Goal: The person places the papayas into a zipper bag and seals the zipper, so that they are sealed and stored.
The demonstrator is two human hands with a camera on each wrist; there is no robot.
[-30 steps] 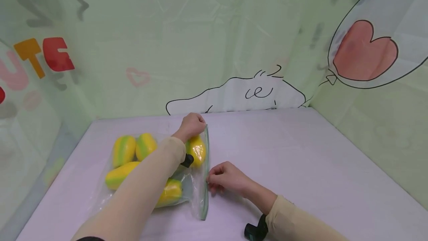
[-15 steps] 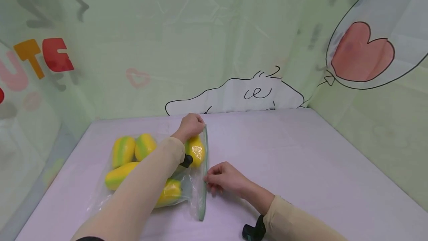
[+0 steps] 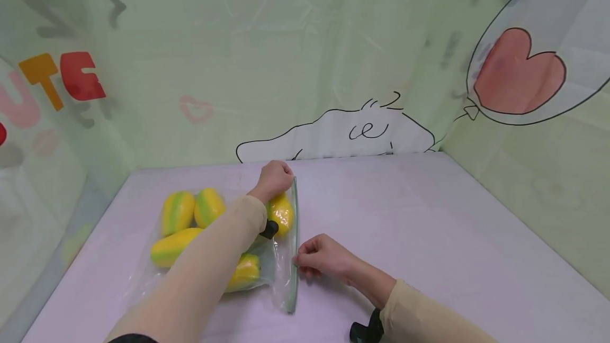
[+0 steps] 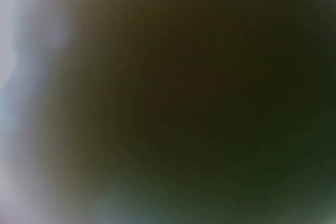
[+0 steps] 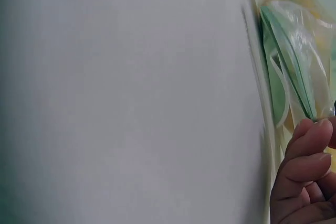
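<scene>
A clear zip-lock bag [image 3: 284,289] with a green zip strip lies on the left part of the table. Inside it are several yellow fruits [image 3: 177,213] with green stripes; the left forearm covers part of them. At the strip's far end, my left hand [image 3: 274,180] has its fingertips curled on the bag's corner. My right hand [image 3: 329,259] pinches the strip lower down, near its middle. The right wrist view shows the thumb and index finger of that right hand [image 5: 308,174] on the green zip strip [image 5: 294,72]. Only a dark blur fills the left wrist view.
A pale lilac cloth covers the table [image 3: 405,216]. Green-tinted sheets with drawings form the back wall [image 3: 286,68] and sides. A black wrist camera [image 3: 367,330] is strapped at the right sleeve, another black device [image 3: 270,229] at the left wrist.
Both hands keep nearly the same places on the bag's edge. The whole view shifts slightly; the right hand's fingers look a little more closed on the strip.
</scene>
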